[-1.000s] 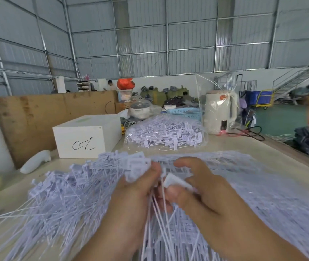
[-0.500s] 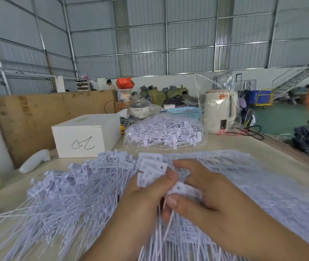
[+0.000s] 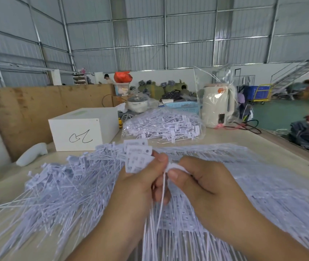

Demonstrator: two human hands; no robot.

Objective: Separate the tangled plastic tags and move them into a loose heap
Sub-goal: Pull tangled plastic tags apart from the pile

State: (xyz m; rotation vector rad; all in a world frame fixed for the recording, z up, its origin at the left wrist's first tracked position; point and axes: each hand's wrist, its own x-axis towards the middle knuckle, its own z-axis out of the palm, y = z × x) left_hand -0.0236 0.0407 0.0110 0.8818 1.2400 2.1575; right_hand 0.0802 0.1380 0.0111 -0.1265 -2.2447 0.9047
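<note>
Two hands work at the near centre of the tabletop. The left hand has its grip closed round a small fan of tag heads, thumb pressing them against the fingers; the right hand pinches a single tag by its white head between thumb and forefinger, its thin tail hanging down between the two hands. Beneath and right of the hands lie the tangled plastic tags, a broad flat sheet of them lying side by side, reaching from the near edge well across the tabletop. To the left spreads the loose heap, tags lying every way with tails splayed outward. Judging by the two masses, a good share is already separated, yet at least as much remains in the sheet, so the work looks about midway. Farther off sit a white box on the left, a clear bag of tags at centre, and a cream kettle beyond it.
</note>
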